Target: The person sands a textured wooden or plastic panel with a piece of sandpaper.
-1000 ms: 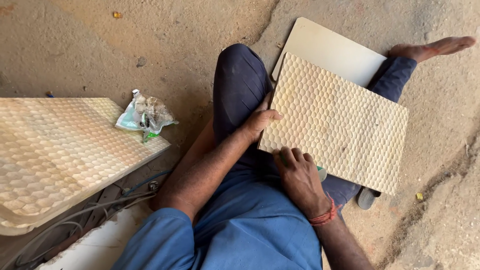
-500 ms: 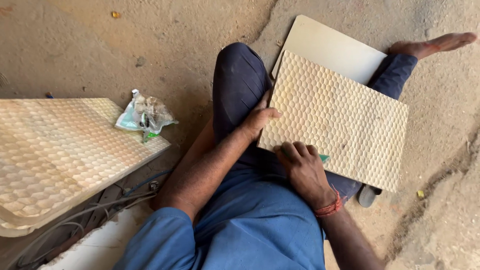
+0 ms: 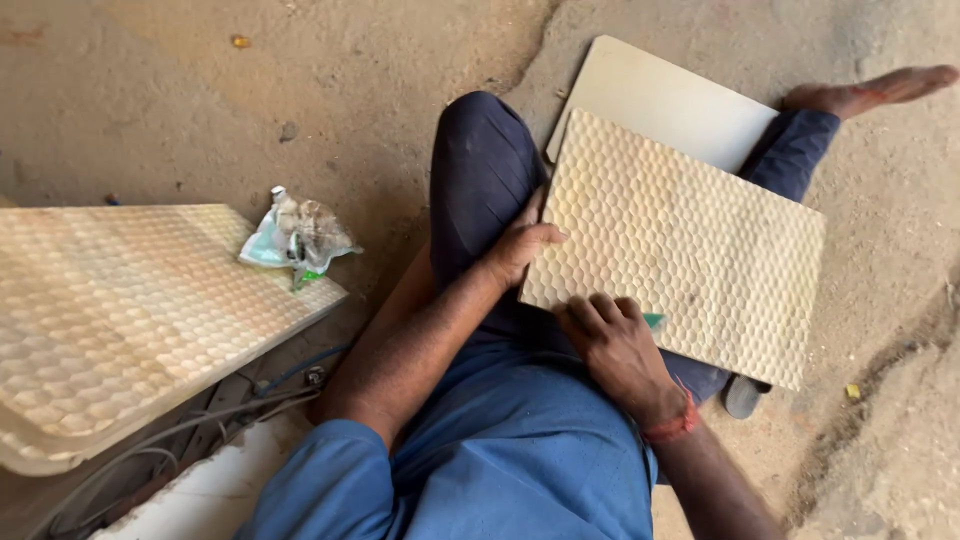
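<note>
A beige tile with a raised honeycomb pattern point(image 3: 690, 245) lies across my lap and outstretched leg. My left hand point(image 3: 520, 245) rests against the tile's left edge, thumb on its face. At the tile's near edge my right hand point(image 3: 612, 345) is curled over a small green object point(image 3: 653, 321), most of it hidden under the fingers. A red thread band circles my right wrist. A plain cream tile point(image 3: 665, 100) lies on the ground under the patterned one, its far part showing.
A stack of honeycomb tiles point(image 3: 120, 310) sits at my left, with a crumpled green-and-white plastic wrapper point(image 3: 298, 238) on its corner. Cables point(image 3: 200, 430) run under the stack. Sandy ground surrounds me. My bare foot point(image 3: 870, 90) lies at the upper right.
My right hand has slid a little to the right along the tile's near edge and turned. The left hand and the tile have stayed in place.
</note>
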